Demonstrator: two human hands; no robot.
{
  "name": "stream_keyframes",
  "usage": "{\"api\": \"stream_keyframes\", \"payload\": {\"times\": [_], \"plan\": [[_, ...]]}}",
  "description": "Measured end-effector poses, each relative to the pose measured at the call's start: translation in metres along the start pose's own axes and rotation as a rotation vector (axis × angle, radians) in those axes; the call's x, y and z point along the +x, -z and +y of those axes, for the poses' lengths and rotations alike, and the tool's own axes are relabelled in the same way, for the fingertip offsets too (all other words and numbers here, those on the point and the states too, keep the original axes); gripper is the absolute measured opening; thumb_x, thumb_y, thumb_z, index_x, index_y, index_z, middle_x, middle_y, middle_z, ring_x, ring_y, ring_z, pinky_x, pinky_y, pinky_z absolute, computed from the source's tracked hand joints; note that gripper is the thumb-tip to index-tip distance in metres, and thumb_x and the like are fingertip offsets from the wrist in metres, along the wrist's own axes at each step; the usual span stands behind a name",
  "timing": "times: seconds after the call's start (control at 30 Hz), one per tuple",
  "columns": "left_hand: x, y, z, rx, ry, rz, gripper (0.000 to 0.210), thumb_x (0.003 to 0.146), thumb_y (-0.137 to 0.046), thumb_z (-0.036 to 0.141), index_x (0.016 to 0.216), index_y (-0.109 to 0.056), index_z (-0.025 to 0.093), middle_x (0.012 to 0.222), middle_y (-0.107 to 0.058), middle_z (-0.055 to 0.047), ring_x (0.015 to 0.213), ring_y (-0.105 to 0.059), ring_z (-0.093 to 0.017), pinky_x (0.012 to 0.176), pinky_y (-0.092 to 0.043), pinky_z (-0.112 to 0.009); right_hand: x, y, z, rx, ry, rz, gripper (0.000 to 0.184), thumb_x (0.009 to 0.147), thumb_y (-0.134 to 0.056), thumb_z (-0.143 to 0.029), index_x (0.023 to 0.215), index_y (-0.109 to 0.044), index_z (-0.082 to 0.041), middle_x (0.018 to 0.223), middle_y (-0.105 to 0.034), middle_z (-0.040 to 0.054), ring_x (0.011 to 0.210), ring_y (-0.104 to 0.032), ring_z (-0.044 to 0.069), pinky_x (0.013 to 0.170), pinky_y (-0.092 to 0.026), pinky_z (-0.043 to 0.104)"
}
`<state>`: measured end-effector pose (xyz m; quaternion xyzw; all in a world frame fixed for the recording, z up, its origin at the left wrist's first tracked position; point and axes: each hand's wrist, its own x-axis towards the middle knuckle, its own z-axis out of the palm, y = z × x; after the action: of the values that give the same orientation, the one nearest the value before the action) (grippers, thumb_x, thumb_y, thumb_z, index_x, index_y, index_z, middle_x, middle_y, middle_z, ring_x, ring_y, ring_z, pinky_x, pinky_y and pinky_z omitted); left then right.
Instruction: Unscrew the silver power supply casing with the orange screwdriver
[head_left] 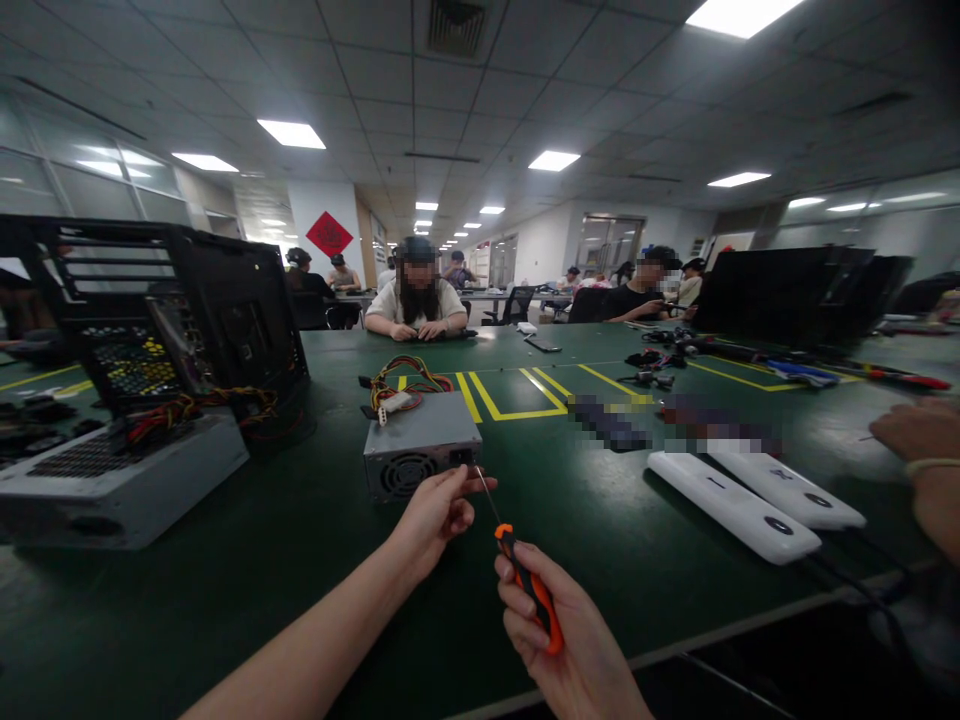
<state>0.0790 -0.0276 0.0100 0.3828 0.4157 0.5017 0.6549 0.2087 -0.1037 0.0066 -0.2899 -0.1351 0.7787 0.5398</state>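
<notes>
A grey metal power supply unit [424,430] rests on the green table just ahead, its fan grille facing me and a bundle of coloured cables [409,385] on top. My left hand [435,515] is at its lower right corner, thumb and index finger close together by the socket. Whatever may be between those fingers is too small to make out. My right hand [559,620] is closed round the orange and black handle of a screwdriver [534,590]. The thin shaft slants up and left, its tip at the power supply's corner beside my left fingertips.
An open black computer case [247,320] and a second power supply [127,480] stand at left. Two white elongated devices [731,505] lie at right, near another person's hand [919,440]. Black monitors [787,295] stand behind. A person [416,295] sits opposite.
</notes>
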Motion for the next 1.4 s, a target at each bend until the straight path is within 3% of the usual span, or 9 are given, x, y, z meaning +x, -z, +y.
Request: {"api": "stream_keyframes", "payload": {"times": [0.33,1.4], "plan": [[-0.004,-0.003,-0.001,0.101,-0.013,-0.009,0.016,0.081,-0.048,0.022,0.093,-0.053,0.012,0.099,-0.065,-0.013,0.037,-0.046,-0.001,0.034,-0.024,-0.013,0.009,-0.004,-0.001,0.051,-0.009,-0.002,0.011,0.065,-0.062,-0.014,0.070,-0.052,-0.012,0.059,-0.053,-0.0005,0.039,-0.035,0.000,0.030,-0.023,0.008],[-0.002,-0.001,-0.006,0.134,-0.049,-0.072,0.020,0.077,-0.053,0.025,0.092,-0.056,0.012,0.089,-0.066,-0.010,0.039,-0.048,-0.001,0.035,-0.026,-0.013,0.011,-0.007,0.001,0.029,-0.010,-0.026,0.012,0.065,-0.062,-0.015,0.070,-0.053,-0.010,0.058,-0.052,-0.0003,0.038,-0.035,0.000,0.029,-0.020,0.008]]}}
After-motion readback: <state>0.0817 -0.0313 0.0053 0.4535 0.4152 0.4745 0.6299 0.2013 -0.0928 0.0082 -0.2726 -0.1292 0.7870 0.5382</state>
